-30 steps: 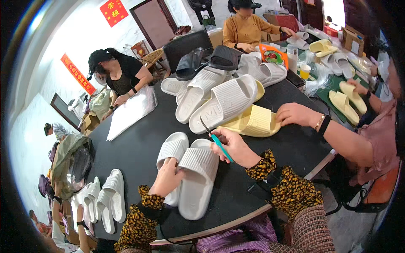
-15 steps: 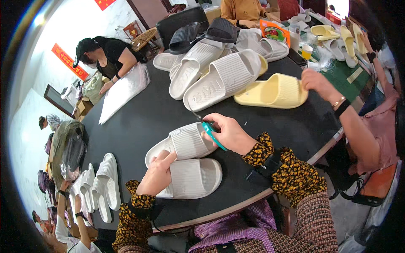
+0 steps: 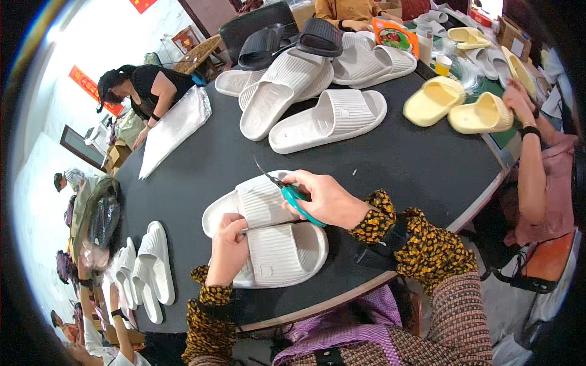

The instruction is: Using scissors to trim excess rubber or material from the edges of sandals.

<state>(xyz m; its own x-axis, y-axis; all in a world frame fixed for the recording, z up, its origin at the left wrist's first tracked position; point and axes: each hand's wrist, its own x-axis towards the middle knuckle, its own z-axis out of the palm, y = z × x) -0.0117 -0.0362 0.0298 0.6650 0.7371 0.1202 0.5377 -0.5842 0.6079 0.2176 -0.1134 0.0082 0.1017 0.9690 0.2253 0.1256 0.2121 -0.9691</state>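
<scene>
Two pale grey ribbed slippers lie side by side before me: a far slipper (image 3: 264,201) and a near slipper (image 3: 278,259). My left hand (image 3: 227,249) is closed at the strap edge of the near slipper, its fingertips bunched together and covering part of the footbed. Over the far slipper's strap, my right hand (image 3: 326,198) grips teal-handled scissors (image 3: 299,202). Their thin dark blades point up and to the left, above the table. Whether the blades touch anything cannot be made out.
A pile of grey slippers (image 3: 274,91) and black slippers (image 3: 320,38) stands at the far side of the dark table (image 3: 421,183). Yellow slippers (image 3: 434,100) lie at the right, near a co-worker's hands (image 3: 519,100). White plastic sheets (image 3: 177,131) and more grey slippers (image 3: 155,262) are leftward.
My left hand has shifted and bunched its fingers; the scissors have moved slightly left. A yellow slipper left the pile's front, with a yellow pair now at right. The co-worker's hand has drawn back.
</scene>
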